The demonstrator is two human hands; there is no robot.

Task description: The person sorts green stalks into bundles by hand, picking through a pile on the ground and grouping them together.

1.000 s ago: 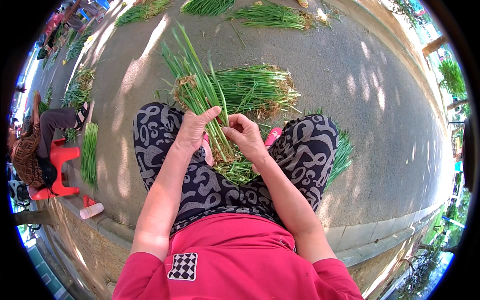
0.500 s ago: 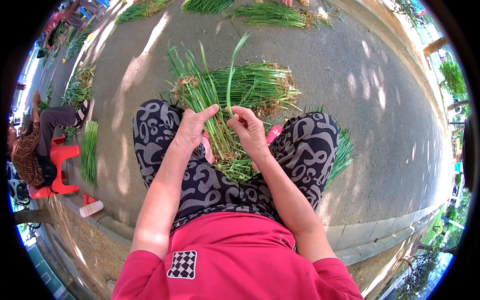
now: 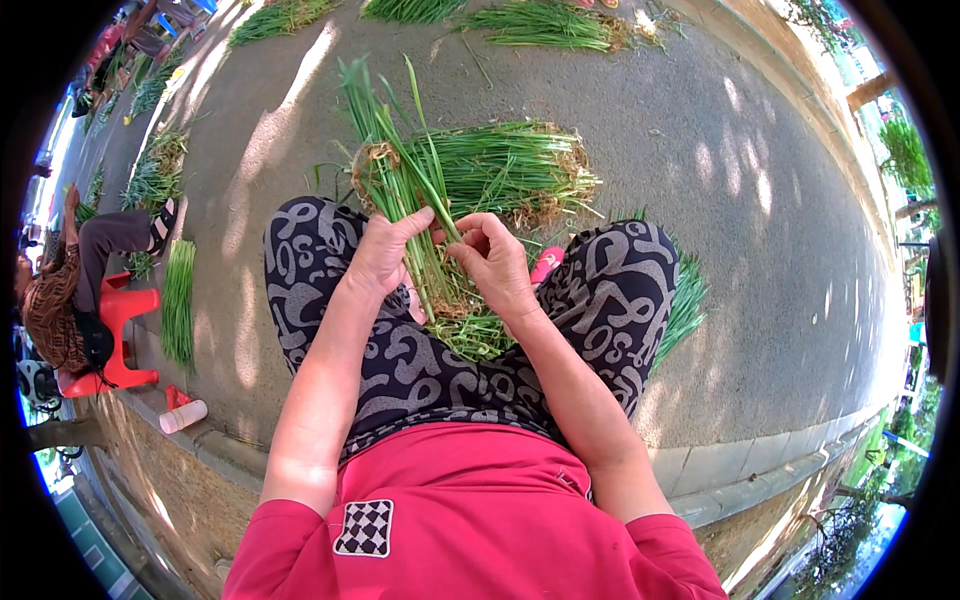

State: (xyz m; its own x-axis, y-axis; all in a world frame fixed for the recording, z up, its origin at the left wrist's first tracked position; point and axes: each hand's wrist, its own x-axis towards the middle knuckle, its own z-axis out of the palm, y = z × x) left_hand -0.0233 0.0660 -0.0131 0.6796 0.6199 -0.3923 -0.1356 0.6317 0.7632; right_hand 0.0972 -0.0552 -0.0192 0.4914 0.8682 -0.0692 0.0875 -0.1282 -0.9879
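Observation:
I sit with my knees apart in patterned black-and-grey trousers. My left hand (image 3: pixel 383 255) grips a bunch of long green onions (image 3: pixel 385 175) that slants up and away to the left, roots down between my knees. My right hand (image 3: pixel 495 262) pinches a single green stalk (image 3: pixel 425 150) at the bunch's right side, close to my left thumb. Trimmed green scraps (image 3: pixel 470 330) lie on the ground between my legs.
A large pile of green onions (image 3: pixel 510 170) lies on the pavement ahead. More bundles (image 3: pixel 540 22) lie farther off and at the left (image 3: pixel 178 300). A person sits on a red stool (image 3: pixel 120 310) at the left. A curb (image 3: pixel 760 460) runs behind me.
The single stalk that my right hand held up and apart half a second ago now lies closer against the bunch. Both hands stay together at the bunch.

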